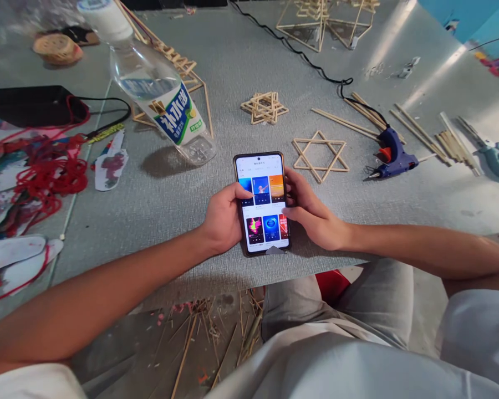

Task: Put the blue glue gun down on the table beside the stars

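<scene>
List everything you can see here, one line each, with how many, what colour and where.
phone: 1, dark frame, lit screen, near table edge, held by both hands
water bottle: 1, clear with blue label, left of centre, looks tilted
flat stick star: 1, pale wood, right of phone
stacked stick star: 1, pale wood, behind phone
glue gun: 1, blue, orange trigger, right
loose sticks: several, pale wood, around glue gun
scissors: 1, teal handles, far right
red cord: a tangle, far left
black pouch: 1, far left
table: 1, grey
left hand: 1, grip on phone's left edge
right hand: 1, on phone's right edge
</scene>
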`<state>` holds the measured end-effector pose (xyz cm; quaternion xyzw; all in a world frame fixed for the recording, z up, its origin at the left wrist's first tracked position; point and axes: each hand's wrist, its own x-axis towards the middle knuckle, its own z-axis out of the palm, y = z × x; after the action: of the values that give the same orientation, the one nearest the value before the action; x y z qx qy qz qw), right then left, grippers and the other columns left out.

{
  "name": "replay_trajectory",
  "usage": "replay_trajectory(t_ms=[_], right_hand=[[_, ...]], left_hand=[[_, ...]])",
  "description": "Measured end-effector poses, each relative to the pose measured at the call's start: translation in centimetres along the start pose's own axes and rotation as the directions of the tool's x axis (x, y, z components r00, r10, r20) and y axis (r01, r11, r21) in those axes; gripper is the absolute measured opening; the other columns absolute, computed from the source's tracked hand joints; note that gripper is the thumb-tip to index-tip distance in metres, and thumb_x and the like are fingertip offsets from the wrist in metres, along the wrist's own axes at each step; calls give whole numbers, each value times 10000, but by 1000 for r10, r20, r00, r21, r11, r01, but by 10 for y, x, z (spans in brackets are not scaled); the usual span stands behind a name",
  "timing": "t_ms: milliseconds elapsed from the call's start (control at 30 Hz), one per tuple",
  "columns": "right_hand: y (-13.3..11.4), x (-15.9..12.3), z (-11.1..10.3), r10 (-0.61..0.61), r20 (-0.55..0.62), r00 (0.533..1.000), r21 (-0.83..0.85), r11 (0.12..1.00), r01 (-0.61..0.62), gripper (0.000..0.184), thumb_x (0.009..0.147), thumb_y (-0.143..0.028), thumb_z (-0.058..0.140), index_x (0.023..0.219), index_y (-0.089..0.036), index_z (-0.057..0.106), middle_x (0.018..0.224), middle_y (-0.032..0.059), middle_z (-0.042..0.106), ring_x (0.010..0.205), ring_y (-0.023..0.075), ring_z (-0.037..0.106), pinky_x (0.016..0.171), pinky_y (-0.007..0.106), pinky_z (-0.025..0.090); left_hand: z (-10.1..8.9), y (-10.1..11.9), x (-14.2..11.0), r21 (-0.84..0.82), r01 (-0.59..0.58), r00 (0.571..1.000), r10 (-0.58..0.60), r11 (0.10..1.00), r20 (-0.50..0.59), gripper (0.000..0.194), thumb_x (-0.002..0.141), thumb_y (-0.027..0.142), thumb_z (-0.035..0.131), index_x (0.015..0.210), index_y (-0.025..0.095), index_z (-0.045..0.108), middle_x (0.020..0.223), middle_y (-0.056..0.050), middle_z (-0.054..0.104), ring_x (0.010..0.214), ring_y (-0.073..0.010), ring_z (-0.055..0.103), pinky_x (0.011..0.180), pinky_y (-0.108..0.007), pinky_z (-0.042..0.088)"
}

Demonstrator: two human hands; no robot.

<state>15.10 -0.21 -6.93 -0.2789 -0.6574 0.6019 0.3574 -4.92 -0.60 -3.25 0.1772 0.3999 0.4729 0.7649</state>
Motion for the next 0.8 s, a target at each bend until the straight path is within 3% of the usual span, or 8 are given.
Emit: replay_trajectory(t_ms=[167,367,567,800], right_hand=[[1,0,1,-1,2,1000,11,1000,1,839,1054,-315,593,1794,-314,199,1791,121,495,1623,286,525,1402,613,451],[5,-1,1,22,1,1000,51,998,-22,846,1053,-351,623,1780,-312,191,1839,135,420,1631,286,527,1393,595,466],[-1,0,2,9,-7,1000,16,1000,-9,817,1061,-334,603,1790,-327,235,1735,113,544,1586,296,548,1372,610,475],[-1,1,2,29,-3,1000,12,1000,-28,817,1063,-343,593,1783,-328,208,1693,110,572,1470,270,620,1293,563,559]], left_hand=[[0,0,0,-9,-28,999,28,1000,-19,597,658,222,676,1230,131,822,1188,-124,882,1279,-425,805,1221,-645,630],[-1,-3,-1,183,-7,1000,11,983,-19,404,697,302,856,1067,139,838,1058,-138,884,1114,-394,849,1131,-602,686],[2,2,-1,-28,-28,1000,28,999,3,491,712,323,653,1133,137,822,1156,-147,876,1303,-438,794,1193,-656,641],[-1,0,-1,66,1,1000,-3,998,25,493,738,360,681,1147,127,828,1111,-159,874,1219,-436,818,1233,-687,597]])
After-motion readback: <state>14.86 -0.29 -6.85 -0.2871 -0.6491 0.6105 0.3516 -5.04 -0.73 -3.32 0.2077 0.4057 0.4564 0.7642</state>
